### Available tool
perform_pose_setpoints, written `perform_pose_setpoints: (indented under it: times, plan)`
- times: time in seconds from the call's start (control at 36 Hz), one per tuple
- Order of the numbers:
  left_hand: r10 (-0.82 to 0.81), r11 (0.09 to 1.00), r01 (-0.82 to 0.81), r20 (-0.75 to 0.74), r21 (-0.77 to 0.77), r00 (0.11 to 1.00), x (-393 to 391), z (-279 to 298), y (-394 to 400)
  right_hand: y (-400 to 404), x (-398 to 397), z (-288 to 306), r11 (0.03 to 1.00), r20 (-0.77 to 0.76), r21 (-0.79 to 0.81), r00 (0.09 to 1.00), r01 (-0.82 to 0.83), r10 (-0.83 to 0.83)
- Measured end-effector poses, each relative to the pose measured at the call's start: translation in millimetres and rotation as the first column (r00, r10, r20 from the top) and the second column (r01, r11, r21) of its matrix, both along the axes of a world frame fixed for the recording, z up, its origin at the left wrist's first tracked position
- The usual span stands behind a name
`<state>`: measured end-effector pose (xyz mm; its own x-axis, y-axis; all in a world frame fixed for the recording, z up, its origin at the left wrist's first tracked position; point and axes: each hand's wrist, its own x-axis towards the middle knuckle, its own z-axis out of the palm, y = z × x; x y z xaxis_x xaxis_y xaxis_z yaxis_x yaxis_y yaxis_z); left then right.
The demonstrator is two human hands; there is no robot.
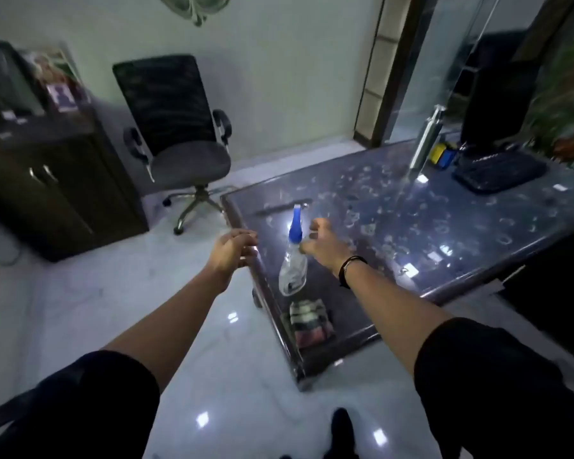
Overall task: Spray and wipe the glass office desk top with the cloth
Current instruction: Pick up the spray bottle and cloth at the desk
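The right hand [322, 241] is right beside the neck of the spray bottle [293, 260]. Its fingers are curled, but I cannot tell if they hold the bottle or only touch it. The left hand [234, 248] holds nothing, with loose fingers, just left of the bottle over the desk's edge.

The bottle stands up on the glass desk top [444, 220], near its left edge. Its long side goes up and down, and its blue nozzle points away from the person.

A folded cloth [309, 321] lies on the desk, closer to the person than the bottle. A keyboard [499, 172] sits far right of the bottle. A black office chair [179, 134] stands on the shiny white floor behind and left of the bottle.
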<state>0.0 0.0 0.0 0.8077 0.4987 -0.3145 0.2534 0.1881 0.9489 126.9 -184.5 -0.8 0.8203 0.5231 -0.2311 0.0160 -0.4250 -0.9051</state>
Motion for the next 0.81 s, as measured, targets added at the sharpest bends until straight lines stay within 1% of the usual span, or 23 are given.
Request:
perform_pose_setpoints:
  times: [0.06,0.08,0.14,0.22,0.25,0.31,0.36,0.39,0.42,0.44,0.47,0.5,0.53,0.56,0.61,0.69,0.75,0.81]
  plan:
    - [-0.008,1.000,0.008,-0.047,0.005,0.999,1.0,-15.7,-3.1,7.1,-0.2,-13.0,0.994,0.030,-0.094,0.998,-0.054,0.057]
    - [-0.001,1.000,0.001,-0.074,-0.001,0.997,-0.2,-26.5,-5.2,11.1,0.0,-22.7,0.991,0.040,-0.112,0.996,-0.077,0.082]
    - [0.014,1.000,-0.013,-0.136,0.005,0.991,-2.8,-45.7,-12.0,23.5,0.8,-36.7,0.992,0.065,-0.083,0.993,-0.090,0.096]
    - [0.006,0.999,0.004,-0.254,0.039,0.967,-1.9,-73.8,-20.6,42.4,8.1,-43.2,1.000,0.122,-0.006,0.992,0.028,-0.027]
    - [-0.023,0.996,0.047,-0.299,0.073,0.954,-0.5,-86.6,-24.5,48.7,14.4,-47.7,0.997,0.152,0.002,0.985,0.078,-0.078]
    - [-0.112,0.964,0.196,-0.398,0.179,0.911,1.2,-109.7,-35.0,55.5,23.0,-48.4,0.993,0.200,0.016,0.973,0.113,-0.114]
    - [-0.215,0.892,0.374,-0.487,0.256,0.846,4.8,-125.3,-48.7,57.3,33.7,-45.9,0.993,0.229,0.042,0.966,0.114,-0.121]
    - [-0.274,0.835,0.473,-0.534,0.280,0.800,7.6,-129.8,-56.5,54.8,38.7,-42.9,0.990,0.227,0.056,0.964,0.131,-0.140]
    - [-0.333,0.763,0.572,-0.575,0.301,0.747,11.2,-135.9,-64.2,51.9,44.7,-41.2,0.983,0.210,0.080,0.961,0.164,-0.178]
    - [-0.372,0.676,0.670,-0.643,0.307,0.670,15.3,-142.6,-72.0,47.2,50.8,-37.8,0.973,0.192,0.113,0.957,0.200,-0.219]
    - [-0.365,0.583,0.750,-0.723,0.313,0.586,17.5,-148.4,-80.1,42.5,56.3,-32.7,0.959,0.187,0.156,0.947,0.235,-0.262]
    - [-0.321,0.509,0.802,-0.795,0.314,0.515,18.3,-151.9,-87.6,37.1,61.4,-26.1,0.944,0.187,0.185,0.934,0.272,-0.305]
    - [-0.273,0.454,0.828,-0.834,0.329,0.480,18.7,-156.9,-93.6,31.4,68.2,-20.8,0.926,0.189,0.215,0.917,0.310,-0.351]
    - [-0.244,0.414,0.843,-0.850,0.343,0.466,18.8,-159.4,-99.1,24.3,74.1,-11.9,0.913,0.178,0.219,0.907,0.343,-0.383]
    - [-0.202,0.374,0.837,-0.845,0.400,0.494,19.6,-161.4,-107.9,10.0,86.6,2.8,0.892,0.155,0.242,0.892,0.382,-0.424]
    - [-0.159,0.407,0.787,-0.812,0.465,0.562,23.1,-165.2,-112.1,-17.5,95.8,16.4,0.856,0.057,0.272,0.881,0.439,-0.470]
    - [-0.159,0.420,0.761,-0.786,0.494,0.598,26.6,-162.9,-113.9,-36.8,88.7,17.9,0.866,0.023,0.222,0.886,0.447,-0.463]
    - [-0.197,0.452,0.733,-0.744,0.509,0.638,30.1,-158.6,-116.0,-54.2,74.5,9.3,0.888,0.000,0.148,0.898,0.435,-0.439]
